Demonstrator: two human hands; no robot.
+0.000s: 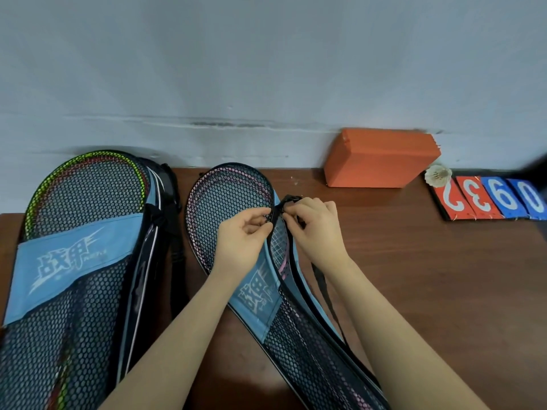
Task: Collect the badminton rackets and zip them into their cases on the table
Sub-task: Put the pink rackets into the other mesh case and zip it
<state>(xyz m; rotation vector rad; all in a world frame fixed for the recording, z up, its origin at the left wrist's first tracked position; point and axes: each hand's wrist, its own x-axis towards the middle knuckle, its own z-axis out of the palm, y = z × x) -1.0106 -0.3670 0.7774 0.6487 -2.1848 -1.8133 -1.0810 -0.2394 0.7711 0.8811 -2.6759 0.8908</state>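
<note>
- Head view: my left hand [242, 236] pinches the mesh edge of the middle racket case [228, 202], fingers curled onto the black netting beside the open zip seam.
- My right hand [315, 227] pinches the other side of that seam, fingertips curled just beside the left hand's; the zip puller itself I cannot make out.
- Pink-framed rackets [282, 263] lie inside this case, strings showing through the gap below my hands.
- A second case [77, 261] lies to the left on the table [414, 276], holding green- and red-framed rackets.
- An orange box [379, 158], a shuttlecock [438, 174] and number cards [488, 199] sit far right.
</note>
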